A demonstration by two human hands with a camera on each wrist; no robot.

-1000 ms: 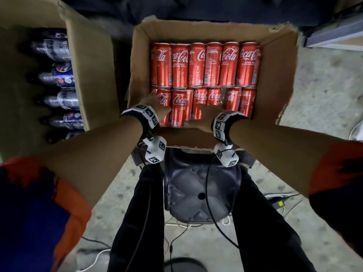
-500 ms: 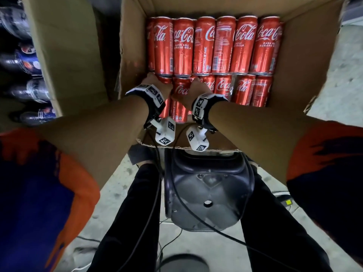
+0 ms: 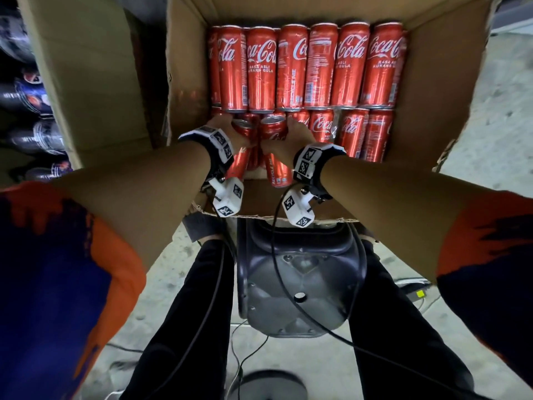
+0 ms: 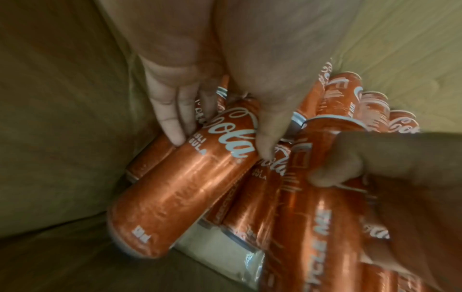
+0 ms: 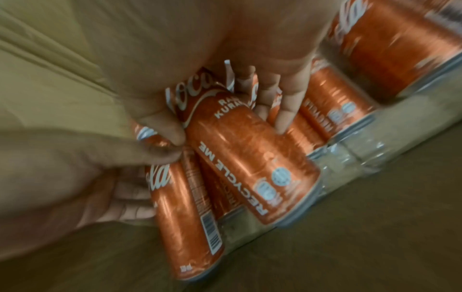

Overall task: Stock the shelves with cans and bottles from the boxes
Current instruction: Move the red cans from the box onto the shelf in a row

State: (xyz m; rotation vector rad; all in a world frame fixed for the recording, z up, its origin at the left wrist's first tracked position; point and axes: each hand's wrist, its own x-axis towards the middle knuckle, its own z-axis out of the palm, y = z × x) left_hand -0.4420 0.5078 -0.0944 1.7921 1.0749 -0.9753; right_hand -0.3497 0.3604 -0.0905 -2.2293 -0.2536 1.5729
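Head view shows, nearest, dark trousers either side of a dark plastic stool on the concrete floor, with black cables trailing over it. Beyond the stool's far edge stands an open cardboard box of red Coca-Cola cans. At its near left corner the left hand has its fingers wrapped round a left can reading "Cola", tilted up out of the near row. Just beside it the right hand grips a right can printed "RECYCLE ME", fingers curled over its side, also tilted. Clear plastic wrap lies under the near row. Farther back, the far row of cans reads "Coca-Cola" and "RASA ASLI KURANG GULA". Left of this, a second box holds dark bottles.
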